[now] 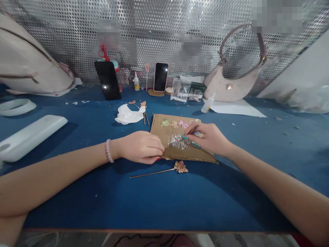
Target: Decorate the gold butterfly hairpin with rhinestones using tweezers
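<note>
A piece of brown cardboard (160,137) lies on the blue table, with a pile of silvery rhinestones (177,141) and small heaps of green, gold and pink ones behind it. My left hand (142,147) is closed at the cardboard's left front corner, fingers curled together on its edge. Over the right side of the pile, my right hand (209,137) pinches slim dark tweezers (194,129), pointing down at the stones; turquoise shows by the fingertips. In front of the cardboard lies a hairpin (154,173) with a gold-pink butterfly-like ornament (181,166).
Crumpled white paper (130,114) and more hairpins (144,115) lie behind my left hand. Glue bottles (208,103), two phones (161,77), clear bags (180,90) and a handbag (236,84) stand farther back. A white device (33,137) and tape roll (16,107) are left.
</note>
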